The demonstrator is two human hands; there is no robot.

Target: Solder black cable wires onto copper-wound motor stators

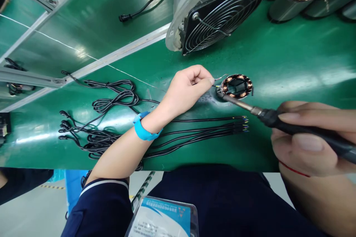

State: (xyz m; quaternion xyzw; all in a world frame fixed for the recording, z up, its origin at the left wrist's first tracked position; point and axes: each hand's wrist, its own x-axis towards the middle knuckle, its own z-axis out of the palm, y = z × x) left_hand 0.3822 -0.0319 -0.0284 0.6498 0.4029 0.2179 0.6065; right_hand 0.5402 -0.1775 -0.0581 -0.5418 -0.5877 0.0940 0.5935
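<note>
My left hand [191, 85] is pinched closed at the left side of a motor stator [237, 86] with copper windings. From its fingertips a thin silvery solder wire [221, 78] sticks out toward the stator's rim. Just under the fingertips, a dark lead with a yellowish end reaches the stator; whether the fingers grip it too, I cannot tell. My right hand [308, 140] is closed around the black handle of a soldering iron [264, 114]. The iron's tip is at the stator's left edge, close to the lead's end; exact contact is too small to make out.
Several black power cables [111, 100] lie coiled at left, their stripped ends [241, 124] pointing right below the stator. A fan with a wire guard [225, 18] stands behind. More stators [294, 3] are at the upper right. A metal frame rail [119, 53] crosses the green bench.
</note>
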